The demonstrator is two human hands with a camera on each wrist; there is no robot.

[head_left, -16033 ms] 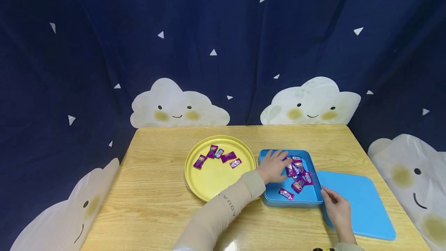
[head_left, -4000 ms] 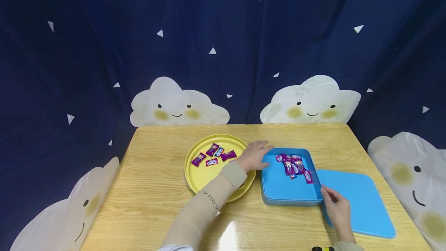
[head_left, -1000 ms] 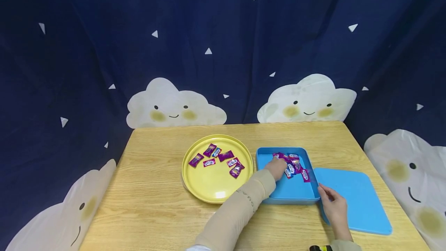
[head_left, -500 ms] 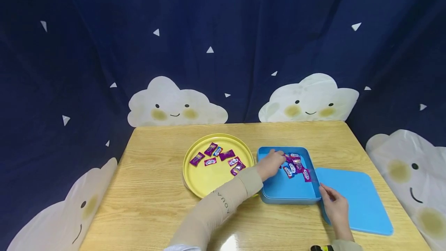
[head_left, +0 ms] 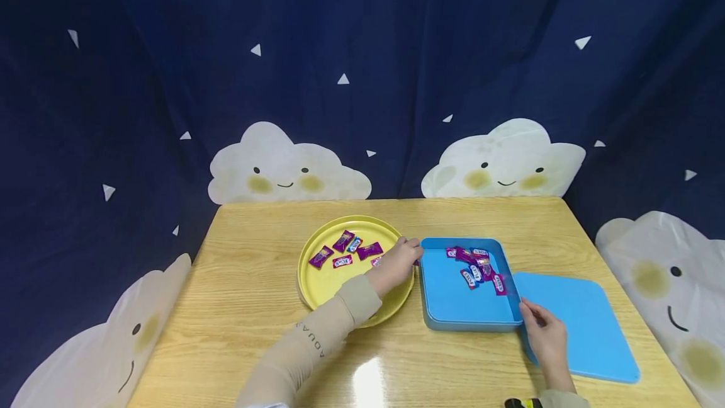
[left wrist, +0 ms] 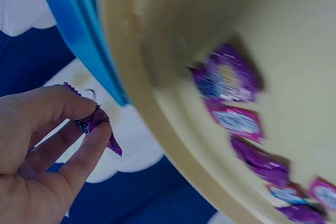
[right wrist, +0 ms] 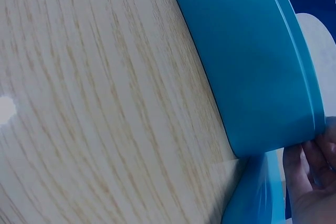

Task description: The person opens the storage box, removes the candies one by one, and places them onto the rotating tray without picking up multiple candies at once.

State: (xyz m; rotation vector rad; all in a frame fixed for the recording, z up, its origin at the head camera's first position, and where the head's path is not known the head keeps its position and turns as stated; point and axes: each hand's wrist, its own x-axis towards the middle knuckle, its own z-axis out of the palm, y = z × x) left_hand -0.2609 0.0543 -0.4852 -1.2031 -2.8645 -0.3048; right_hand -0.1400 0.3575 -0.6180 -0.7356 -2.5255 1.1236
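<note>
My left hand [head_left: 394, 264] is over the right side of the round yellow tray [head_left: 340, 298], near the blue box. In the left wrist view, its thumb and fingers pinch a purple wrapped candy [left wrist: 98, 121]. Several wrapped candies [head_left: 369, 250] lie on the tray, some partly hidden behind the hand. The square blue box [head_left: 464, 304] stands just right of the tray, with a cluster of wrapped candies [head_left: 476, 267] toward its back right. My right hand [head_left: 546, 335] holds the box's near right corner between thumb and fingers, as the right wrist view also shows.
A flat blue lid [head_left: 595, 332] lies on the wooden table [head_left: 243, 282] to the right of the box, partly behind the right hand. A dark blue curtain [head_left: 317, 80] with white clouds hangs at the back and sides.
My left hand has moved left from inside the box to over the tray, carrying a candy. Compared with earlier, the tray holds more candies and the box fewer. The right hand stays at the box corner.
</note>
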